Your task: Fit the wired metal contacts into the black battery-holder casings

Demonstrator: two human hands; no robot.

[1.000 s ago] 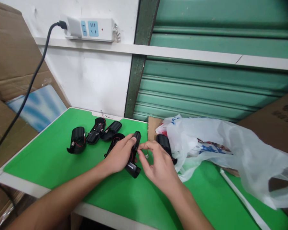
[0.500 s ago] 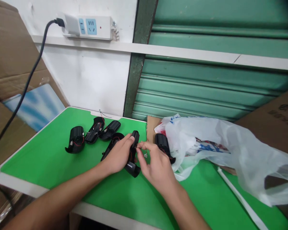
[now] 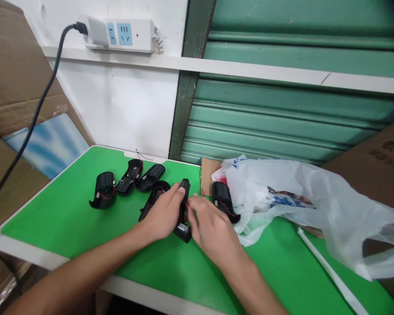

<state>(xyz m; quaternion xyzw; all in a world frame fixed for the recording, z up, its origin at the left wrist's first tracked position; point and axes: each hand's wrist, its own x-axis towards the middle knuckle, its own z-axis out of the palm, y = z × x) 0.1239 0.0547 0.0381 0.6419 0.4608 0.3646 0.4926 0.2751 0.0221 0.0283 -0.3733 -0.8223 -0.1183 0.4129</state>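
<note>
Looks like a makeshift assembly corner in a small workshop: wired black housings are scattered left of the left hand on a green-topped table. Beyond the hands stand a green roller shutter and a wall-mounted power strip.

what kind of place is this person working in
Probably a small workshop or makeshift assembly bench: several black plastic housings with loose thin wires lie on a green-topped table, a power strip is fixed to the wall above, and a green roller shutter stands behind.
</note>
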